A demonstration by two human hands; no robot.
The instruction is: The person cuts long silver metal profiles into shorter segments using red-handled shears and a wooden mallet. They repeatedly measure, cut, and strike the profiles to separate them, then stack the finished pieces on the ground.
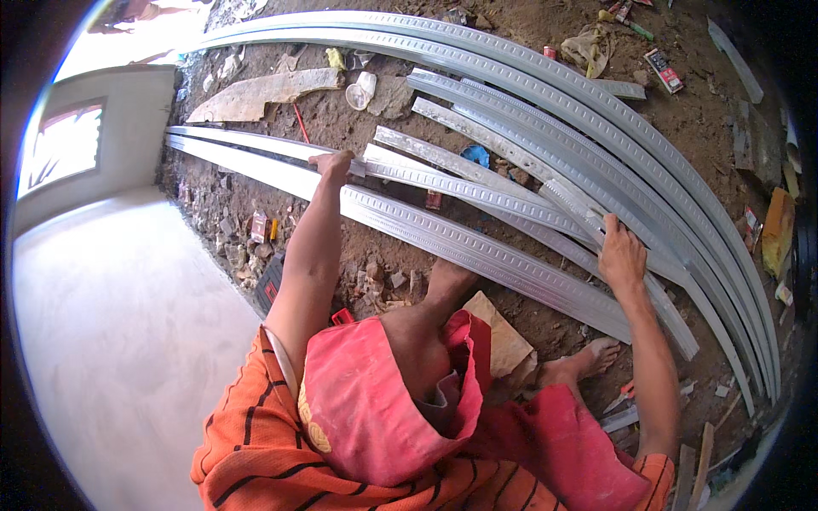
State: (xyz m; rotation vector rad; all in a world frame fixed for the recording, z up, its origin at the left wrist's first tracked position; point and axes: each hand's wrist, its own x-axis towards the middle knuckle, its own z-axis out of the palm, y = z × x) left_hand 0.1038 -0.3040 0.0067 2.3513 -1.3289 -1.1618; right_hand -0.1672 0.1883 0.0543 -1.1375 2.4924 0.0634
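Observation:
My left hand (332, 164) is closed round a long, thin metal channel (247, 140), close to where it meets the end of a punched metal channel (477, 192). That second channel runs right toward my other hand. Farther right, my right hand (624, 254) is closed in a pinch over the metal strips. A small dark tip shows at its fingers, but what it holds is too small to make out. A wide ribbed metal channel (486, 253) lies nearer to me, passing below both hands. Several shorter metal strips (503, 153) lie crossed and stacked beyond.
Long curved-looking metal channels (545, 72) lie along the far side. A broken board (264, 95), a clear plastic cup (358, 95) and a blue scrap (475, 155) rest on the dirt. At left stands a pale plastered wall (128, 341). My bare foot (588, 358) is near the channels' right ends.

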